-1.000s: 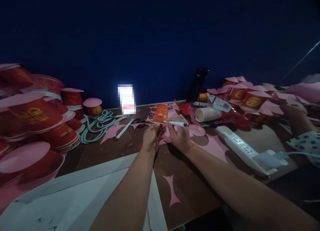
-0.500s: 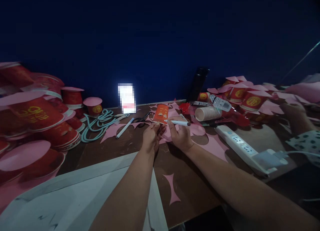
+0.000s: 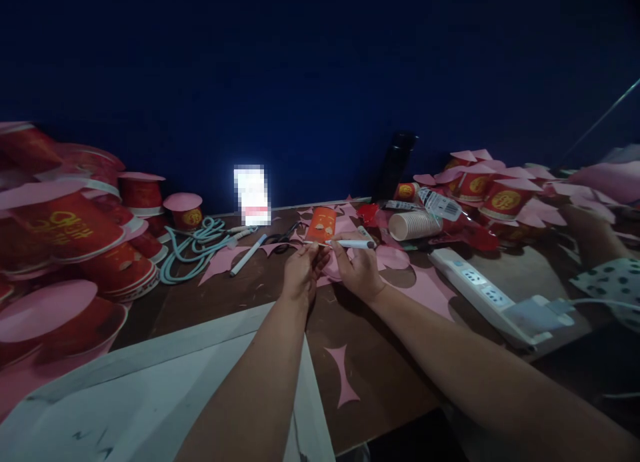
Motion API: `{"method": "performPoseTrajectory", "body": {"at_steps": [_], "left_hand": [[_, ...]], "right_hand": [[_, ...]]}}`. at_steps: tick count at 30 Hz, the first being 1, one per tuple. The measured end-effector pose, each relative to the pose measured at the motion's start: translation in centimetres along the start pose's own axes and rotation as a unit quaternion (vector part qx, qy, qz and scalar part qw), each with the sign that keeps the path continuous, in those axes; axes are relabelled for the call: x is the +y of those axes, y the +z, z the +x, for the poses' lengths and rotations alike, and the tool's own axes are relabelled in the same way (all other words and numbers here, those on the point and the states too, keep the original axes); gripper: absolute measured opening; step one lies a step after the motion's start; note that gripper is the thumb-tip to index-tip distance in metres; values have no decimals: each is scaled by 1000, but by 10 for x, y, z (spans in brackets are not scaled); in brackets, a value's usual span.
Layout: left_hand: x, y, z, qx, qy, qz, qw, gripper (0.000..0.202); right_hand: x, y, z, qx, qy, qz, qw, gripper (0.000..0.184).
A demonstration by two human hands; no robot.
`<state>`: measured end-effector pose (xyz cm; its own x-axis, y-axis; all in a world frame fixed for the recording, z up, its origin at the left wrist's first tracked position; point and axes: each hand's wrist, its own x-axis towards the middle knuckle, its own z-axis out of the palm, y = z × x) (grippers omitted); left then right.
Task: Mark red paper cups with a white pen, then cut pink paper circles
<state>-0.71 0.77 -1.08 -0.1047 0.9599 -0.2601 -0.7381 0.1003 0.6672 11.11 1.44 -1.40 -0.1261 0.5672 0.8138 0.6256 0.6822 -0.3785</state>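
Note:
My left hand [image 3: 300, 270] is closed on the near rim of a red paper cup [image 3: 321, 223], which is held tilted with its near edge toward me. My right hand [image 3: 361, 270] grips a white marker pen [image 3: 357, 244]; its tip points left at the cup's near rim. Whether the tip touches the rim I cannot tell. Under and behind the hands lie pink paper offcuts [image 3: 425, 282] with round holes. To the left are black scissors [image 3: 283, 237] and a second white marker [image 3: 249, 255].
Red cups with pink discs [image 3: 80, 225] are piled at left, more [image 3: 505, 199] at right. A stack of plain cups [image 3: 413, 226], a power strip [image 3: 473, 285], a coiled cable [image 3: 193, 249], a lit phone [image 3: 253, 195] and a white board [image 3: 200, 382] lie around. Another person's sleeve [image 3: 607, 285] shows at right.
The marker in my right hand has shifted slightly left and lies a little flatter against the cup's near rim. The left hand still holds the cup; the view has moved slightly.

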Motion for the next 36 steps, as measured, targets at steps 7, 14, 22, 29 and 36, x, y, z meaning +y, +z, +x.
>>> {"method": "performPoseTrajectory", "body": {"at_steps": [7, 14, 22, 29, 36], "left_hand": [[0, 0, 1, 15, -6, 1, 1000, 6], [-1, 0, 3, 7, -5, 6, 1000, 6], [0, 1, 2, 7, -7, 15, 1000, 8], [0, 3, 3, 17, -5, 16, 1000, 9], [-2, 3, 2, 13, -1, 31, 999, 6]], "right_hand": [[1, 0, 1, -3, -16, -6, 1000, 8], [1, 0, 1, -5, -20, 0, 1000, 8], [1, 1, 2, 0, -12, 29, 999, 9], [1, 1, 2, -4, -14, 26, 1000, 8], [1, 1, 2, -7, -11, 32, 999, 7]]}}
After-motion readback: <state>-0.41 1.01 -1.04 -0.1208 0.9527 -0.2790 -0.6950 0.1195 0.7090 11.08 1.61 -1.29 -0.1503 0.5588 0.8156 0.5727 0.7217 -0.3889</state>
